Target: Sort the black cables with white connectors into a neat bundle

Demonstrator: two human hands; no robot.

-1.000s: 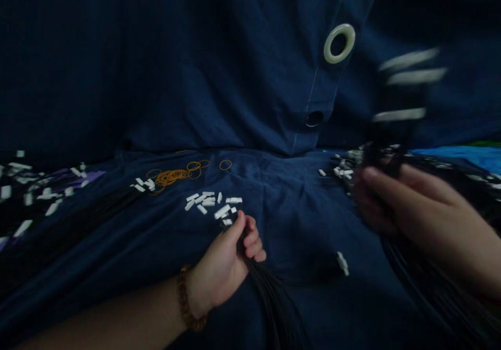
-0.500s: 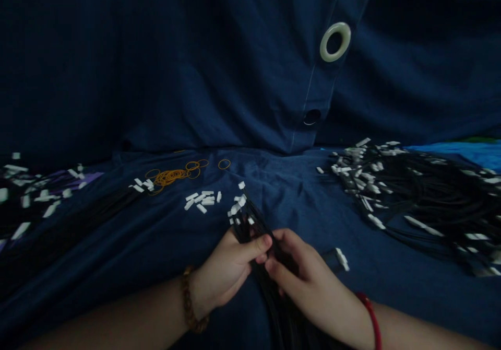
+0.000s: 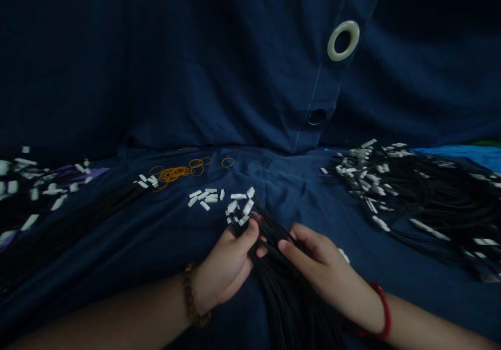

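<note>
My left hand (image 3: 230, 261), with a beaded bracelet at its wrist, is closed around a bundle of thin black cords (image 3: 274, 292) just below their white end pieces (image 3: 245, 206). The thumb presses on the cords from above. Lower right along the same bundle, my right hand (image 3: 321, 266) grips some of the cords between thumb and fingers; a red band circles that wrist. The cords hang down toward the bottom edge. Part of a white piece (image 3: 344, 256) shows behind my right hand, mostly hidden.
Loose white pieces (image 3: 203, 198) and orange rubber bands (image 3: 176, 173) lie on the dark blue cloth (image 3: 156, 245). A long cord bundle (image 3: 105, 203) rests at left, beside more white-tipped cords (image 3: 50, 190). A large cord heap (image 3: 422, 198) spreads at right. A blue curtain (image 3: 235, 68) hangs behind.
My right hand has slid right, away from my left hand, drawing some cords apart from the bundle. White ends above my left hand have spread out. The view has shifted slightly.
</note>
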